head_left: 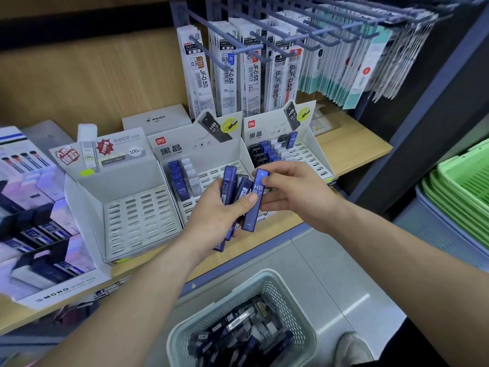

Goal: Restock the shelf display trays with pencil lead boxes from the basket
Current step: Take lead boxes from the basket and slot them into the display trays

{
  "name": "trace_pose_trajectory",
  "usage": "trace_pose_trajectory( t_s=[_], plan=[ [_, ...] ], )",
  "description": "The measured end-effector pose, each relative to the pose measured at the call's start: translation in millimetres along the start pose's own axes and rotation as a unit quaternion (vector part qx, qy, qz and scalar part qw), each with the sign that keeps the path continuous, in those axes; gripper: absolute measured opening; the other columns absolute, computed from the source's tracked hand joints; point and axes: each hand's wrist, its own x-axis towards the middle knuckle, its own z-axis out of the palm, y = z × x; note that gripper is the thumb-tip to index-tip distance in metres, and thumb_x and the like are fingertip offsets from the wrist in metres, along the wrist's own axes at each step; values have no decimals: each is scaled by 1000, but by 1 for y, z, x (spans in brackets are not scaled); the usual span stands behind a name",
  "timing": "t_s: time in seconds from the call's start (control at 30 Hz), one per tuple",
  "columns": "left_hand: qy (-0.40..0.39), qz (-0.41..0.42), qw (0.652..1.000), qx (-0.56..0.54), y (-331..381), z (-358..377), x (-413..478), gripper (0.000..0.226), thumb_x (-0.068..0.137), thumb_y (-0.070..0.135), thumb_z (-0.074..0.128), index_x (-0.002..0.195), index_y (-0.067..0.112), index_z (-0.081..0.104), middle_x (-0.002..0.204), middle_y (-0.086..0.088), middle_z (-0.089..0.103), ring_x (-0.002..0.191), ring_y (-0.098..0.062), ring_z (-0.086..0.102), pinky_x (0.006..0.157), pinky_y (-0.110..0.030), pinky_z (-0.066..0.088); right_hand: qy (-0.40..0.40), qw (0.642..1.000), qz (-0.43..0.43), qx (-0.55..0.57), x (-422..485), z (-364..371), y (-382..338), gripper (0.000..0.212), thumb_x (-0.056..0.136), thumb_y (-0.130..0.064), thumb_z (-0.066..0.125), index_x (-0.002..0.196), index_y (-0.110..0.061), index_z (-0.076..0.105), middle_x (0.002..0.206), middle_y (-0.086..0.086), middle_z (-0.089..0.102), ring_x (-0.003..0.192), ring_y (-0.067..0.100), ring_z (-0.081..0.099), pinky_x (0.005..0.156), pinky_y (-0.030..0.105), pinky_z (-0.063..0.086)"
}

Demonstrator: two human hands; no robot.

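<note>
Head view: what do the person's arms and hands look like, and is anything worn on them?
The left hand and right hand are bare: no gloves, rings, watch or wristband show. The left forearm and right forearm are uncovered to the frame's edge; no sleeve is in view.

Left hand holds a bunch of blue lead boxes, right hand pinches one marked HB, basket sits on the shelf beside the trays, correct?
Not the basket: the head view shows it on the floor below the shelf. Left hand holds the blue lead boxes, right hand pinches the HB box.
</note>
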Motion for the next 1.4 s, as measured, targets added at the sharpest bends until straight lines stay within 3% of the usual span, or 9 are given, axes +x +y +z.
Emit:
trace_pose_trajectory(
  t_s=[0.17, 0.4, 0.5, 0.57, 0.67, 0.8, 0.9, 1.2, 1.4],
  plan=[
    [-23, 1, 1000, 6, -1, -4, -2, 24, 91, 30, 72, 108, 20, 58, 75, 6, 69, 58, -10, 63, 49, -28, 51, 22, 999, -38, 12, 1, -3, 0, 12, 96, -4, 58, 102, -9, 67, 100, 19, 72, 82, 33, 74, 73, 37, 62],
    [-8, 0, 998, 55, -12, -32, -14, 22, 91, 31, 72, 105, 21, 57, 67, 7, 61, 55, -11, 59, 47, -27, 46, 83, 983, -137, -89, 10, 2, -9, 15, 90, -2, 67, 98, -14, 69, 83, 8, 71, 75, 27, 72, 72, 45, 62],
    [3, -9, 997, 80, -19, -51, -24, 20, 92, 29, 71, 103, 21, 56, 68, 4, 62, 48, -7, 56, 45, -24, 44, 80, 971, -170, -145, 20, 17, -8, 14, 88, -5, 70, 94, -18, 71, 82, 5, 72, 79, 29, 70, 72, 40, 62],
    [19, -17, 995, 97, -26, -66, -30, 19, 92, 28, 71, 103, 21, 56, 72, 1, 65, 49, -7, 57, 45, -23, 45, 70, 958, -194, -200, 29, 32, -5, 11, 87, -10, 72, 93, -19, 71, 80, -2, 71, 75, 19, 70, 74, 33, 60],
    [39, -20, 994, 101, -35, -87, -38, 19, 91, 26, 72, 101, 20, 57, 73, 1, 66, 54, -12, 60, 46, -28, 46, 55, 944, -210, -249, 42, 56, 2, 8, 87, -12, 71, 91, -19, 71, 79, -8, 69, 69, 8, 69, 67, 25, 56],
    [60, -35, 993, 94, -41, -105, -48, 22, 90, 26, 73, 98, 17, 55, 62, 7, 62, 51, -10, 58, 44, -25, 43, 24, 932, -211, -293, 53, 79, 15, 16, 89, -10, 69, 89, -25, 66, 78, -13, 64, 71, 9, 69, 62, 17, 50],
    [65, -41, 993, 84, -44, -114, -51, 24, 88, 29, 75, 98, 17, 55, 65, 4, 58, 55, -13, 59, 45, -28, 44, 14, 930, -218, -297, 58, 88, 19, 20, 90, -8, 68, 90, -28, 65, 78, -13, 63, 71, 7, 67, 55, 8, 44],
    [64, -45, 993, 85, -39, -115, -52, 20, 91, 27, 72, 100, 19, 56, 68, 0, 61, 51, -6, 57, 43, -22, 43, 28, 903, -259, -342, 70, 94, 23, 15, 90, -13, 70, 101, -23, 72, 83, -16, 66, 78, 2, 68, 73, 7, 49],
    [60, -45, 994, 75, -39, -113, -51, 18, 91, 27, 72, 97, 22, 56, 57, 13, 61, 53, -6, 58, 44, -24, 44, 23, 903, -256, -345, 72, 91, 23, 15, 91, -11, 69, 101, -22, 72, 88, -5, 71, 81, 7, 69, 77, 13, 54]
  ],
)
